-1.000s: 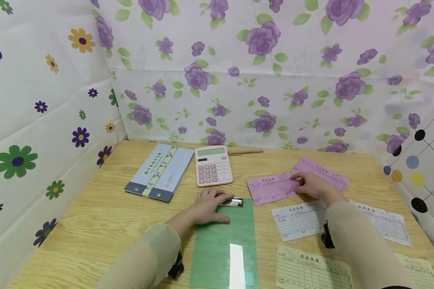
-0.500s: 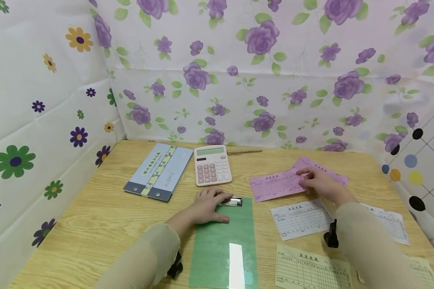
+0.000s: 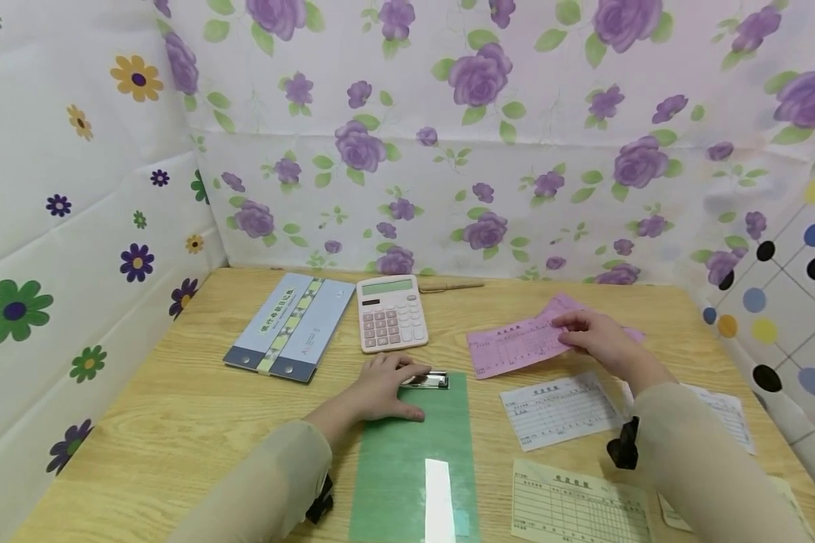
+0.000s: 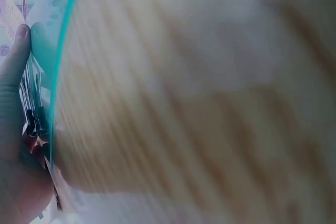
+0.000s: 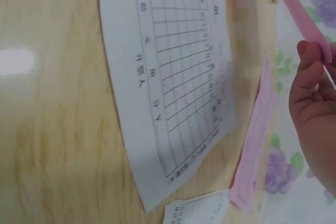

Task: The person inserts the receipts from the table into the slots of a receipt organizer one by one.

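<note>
A green clipboard (image 3: 407,452) lies near the front middle of the table with its metal clip (image 3: 429,379) at the far end. My left hand (image 3: 387,386) rests over that clip end, thumb stretched across the green surface; in the left wrist view the thumb (image 4: 18,53) lies along the board by the clip. At the right, my right hand (image 3: 601,343) pinches the right end of a pink receipt slip (image 3: 512,347) between thumb and fingers. The right wrist view shows this slip (image 5: 302,11) raised off the table. A second pink slip (image 3: 564,303) lies partly hidden behind it.
Below the pink slips lie white receipts (image 3: 560,411), then yellow receipts (image 3: 577,501); the right forearm covers some. A blue account book (image 3: 292,324), a pink and white calculator (image 3: 392,313) and a pen (image 3: 451,286) lie at the back. Floral cloth (image 3: 448,188) hangs behind.
My right hand has moved slightly right, and the pink slip it pinches looks flatter and has come a little off the table. My left hand has stayed at the clip. The head view has shifted slightly.
</note>
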Available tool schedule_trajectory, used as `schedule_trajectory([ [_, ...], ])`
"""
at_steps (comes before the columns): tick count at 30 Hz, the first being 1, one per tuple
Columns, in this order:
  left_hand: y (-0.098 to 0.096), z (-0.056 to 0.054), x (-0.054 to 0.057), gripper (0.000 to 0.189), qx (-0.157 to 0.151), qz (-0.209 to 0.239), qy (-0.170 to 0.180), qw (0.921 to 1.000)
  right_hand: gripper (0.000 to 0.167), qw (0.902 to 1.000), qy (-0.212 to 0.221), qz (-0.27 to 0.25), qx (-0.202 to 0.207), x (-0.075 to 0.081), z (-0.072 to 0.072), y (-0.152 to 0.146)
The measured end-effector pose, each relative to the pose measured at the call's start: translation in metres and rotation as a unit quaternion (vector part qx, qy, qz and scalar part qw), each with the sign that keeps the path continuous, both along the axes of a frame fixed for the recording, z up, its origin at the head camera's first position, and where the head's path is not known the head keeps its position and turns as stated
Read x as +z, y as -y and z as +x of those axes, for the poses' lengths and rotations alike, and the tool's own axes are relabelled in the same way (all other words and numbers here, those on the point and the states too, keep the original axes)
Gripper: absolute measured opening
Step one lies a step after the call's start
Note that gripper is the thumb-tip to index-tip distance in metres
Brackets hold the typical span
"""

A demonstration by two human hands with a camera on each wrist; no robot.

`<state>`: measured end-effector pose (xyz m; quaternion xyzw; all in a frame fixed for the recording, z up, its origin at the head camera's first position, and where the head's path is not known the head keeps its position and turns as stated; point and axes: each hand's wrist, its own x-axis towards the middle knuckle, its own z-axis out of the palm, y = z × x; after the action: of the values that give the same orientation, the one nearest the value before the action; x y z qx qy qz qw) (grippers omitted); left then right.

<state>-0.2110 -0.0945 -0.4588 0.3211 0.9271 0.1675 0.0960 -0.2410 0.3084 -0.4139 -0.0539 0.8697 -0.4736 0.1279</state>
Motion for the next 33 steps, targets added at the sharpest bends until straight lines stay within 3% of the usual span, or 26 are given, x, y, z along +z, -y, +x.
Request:
schedule_trajectory([
  [6, 0.000, -0.003, -0.003, 0.069, -0.005, 0.014, -0.010, 0.9998, 0.041, 0.9996, -0.009, 0.025, 0.009, 0.015, 0.010, 0.003],
  [15, 0.000, -0.008, -0.005, 0.055, -0.009, 0.029, -0.027, 0.9992, 0.043, 0.9996, -0.012, 0.022, 0.013, 0.036, 0.028, 0.012],
  [19, 0.000, -0.010, -0.005, 0.050, -0.008, 0.028, -0.030, 0.9991, 0.043, 0.9985, -0.016, 0.036, 0.037, 0.032, 0.036, 0.015],
  [33, -0.006, -0.013, 0.002, 0.042, -0.021, 0.022, -0.051, 0.9982, 0.030, 0.9942, -0.002, 0.009, 0.107, 0.001, 0.055, 0.046],
])
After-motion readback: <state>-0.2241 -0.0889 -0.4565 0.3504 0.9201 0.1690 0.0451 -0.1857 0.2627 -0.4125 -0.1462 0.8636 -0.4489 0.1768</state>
